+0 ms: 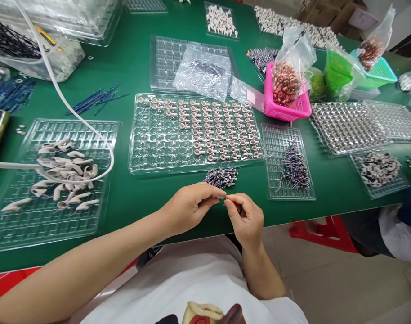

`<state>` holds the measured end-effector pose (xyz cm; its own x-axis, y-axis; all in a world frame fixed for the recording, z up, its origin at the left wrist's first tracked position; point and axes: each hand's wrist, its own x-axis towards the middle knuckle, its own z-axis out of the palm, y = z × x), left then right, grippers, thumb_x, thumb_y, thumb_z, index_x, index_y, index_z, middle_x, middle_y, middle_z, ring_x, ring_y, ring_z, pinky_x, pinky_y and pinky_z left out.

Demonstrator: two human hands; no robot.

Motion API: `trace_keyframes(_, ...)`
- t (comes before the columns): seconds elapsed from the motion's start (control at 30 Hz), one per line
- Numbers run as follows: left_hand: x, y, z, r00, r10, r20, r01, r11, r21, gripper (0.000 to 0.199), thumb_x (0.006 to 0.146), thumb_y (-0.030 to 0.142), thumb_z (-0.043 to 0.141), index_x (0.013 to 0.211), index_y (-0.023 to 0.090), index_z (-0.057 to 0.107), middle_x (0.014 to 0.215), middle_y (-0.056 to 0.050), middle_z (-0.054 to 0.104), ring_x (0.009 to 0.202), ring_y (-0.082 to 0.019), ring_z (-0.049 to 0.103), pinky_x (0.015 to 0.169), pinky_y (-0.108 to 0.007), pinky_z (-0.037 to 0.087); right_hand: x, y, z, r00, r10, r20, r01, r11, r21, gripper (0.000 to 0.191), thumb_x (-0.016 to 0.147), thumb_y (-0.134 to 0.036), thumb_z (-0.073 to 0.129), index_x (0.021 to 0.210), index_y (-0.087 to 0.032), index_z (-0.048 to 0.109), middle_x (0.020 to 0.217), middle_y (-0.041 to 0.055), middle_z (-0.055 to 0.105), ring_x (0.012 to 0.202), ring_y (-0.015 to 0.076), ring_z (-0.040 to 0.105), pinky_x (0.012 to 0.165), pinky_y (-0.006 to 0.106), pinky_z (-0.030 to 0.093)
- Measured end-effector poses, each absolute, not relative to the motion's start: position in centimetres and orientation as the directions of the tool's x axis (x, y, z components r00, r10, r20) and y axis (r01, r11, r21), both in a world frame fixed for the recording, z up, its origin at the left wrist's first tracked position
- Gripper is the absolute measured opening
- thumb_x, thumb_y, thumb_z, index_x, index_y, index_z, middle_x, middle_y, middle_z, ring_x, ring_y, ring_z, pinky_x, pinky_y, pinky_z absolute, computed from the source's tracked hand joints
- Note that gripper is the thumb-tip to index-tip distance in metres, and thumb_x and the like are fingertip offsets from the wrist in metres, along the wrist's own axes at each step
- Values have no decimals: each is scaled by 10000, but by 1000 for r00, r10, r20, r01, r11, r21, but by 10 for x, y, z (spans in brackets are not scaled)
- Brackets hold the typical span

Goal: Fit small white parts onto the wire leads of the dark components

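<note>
White-shirted, pinched a tiny dark part (225,197) with the right hand (246,218) and held the left hand (185,207) curled close against it, presumably for steadiness, its own grip impossible to tell. Worked near the front of the green table (124,198), just short of the heaped wired pieces (222,177) and clear tray (151,155), likely for short reaches.

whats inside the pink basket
A clear plastic bag of small reddish-brown pieces sits in the pink basket. Whatever lies directly under the bag is covered and cannot be seen.
</note>
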<state>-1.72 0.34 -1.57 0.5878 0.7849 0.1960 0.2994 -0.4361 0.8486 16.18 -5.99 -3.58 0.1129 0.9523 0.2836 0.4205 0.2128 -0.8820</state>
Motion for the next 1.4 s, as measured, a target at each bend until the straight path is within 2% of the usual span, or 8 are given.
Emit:
trace_keyframes(0.43,-16,0,-16,602,772,201,272,-435,858,257,924,94,542,1119,199,673,971,-21,751,878,-133,702,795,-224,545,162,-63,-39,77,904,421,465,341,-817,195,881,-99,646,1020,-231,681,877,27,734,792,159,687,679,285,556)
trace_keyframes(0.63,-16,-1,-16,571,794,207,263,-416,871,252,921,118,558,1135,197,665,1022,-30,758,915,-141,719,833,-228,565,162,-64,-39,73,912,405,459,329,-825,176,892,-142,644,1032,-238,690,898,41,751,802,176,705,701,323,582)
trace_keyframes(0.77,-15,-2,-14,568,794,216,254,-419,872,243,921,124,565,1127,199,669,1011,-25,763,903,-140,724,824,-222,572,163,-64,-39,67,908,414,441,345,-828,216,878,-114,651,1045,-246,686,903,37,751,804,171,703,707,324,586)
trace_keyframes(1.03,-15,-3,-15,572,789,222,268,-436,859,243,929,139,560,1139,193,669,1042,-34,769,929,-150,732,839,-237,580,163,-64,-41,87,899,429,508,331,-796,145,885,-157,650,997,-236,699,869,40,753,759,172,708,648,309,587)
trace_keyframes(1.23,-15,-4,-15,573,795,198,276,-415,867,237,936,165,558,1144,202,666,1054,-39,768,936,-159,732,851,-256,583,162,-64,-40,93,900,426,501,328,-801,136,881,-157,643,976,-238,695,851,35,747,753,175,701,672,323,576)
trace_keyframes(1.4,-16,-4,-13,549,822,149,322,-372,871,261,901,229,629,1159,195,649,1061,-49,757,863,-156,725,799,-262,592,161,-65,-38,174,933,316,460,207,-864,70,891,-181,615,905,-216,674,792,21,689,696,141,631,600,268,497)
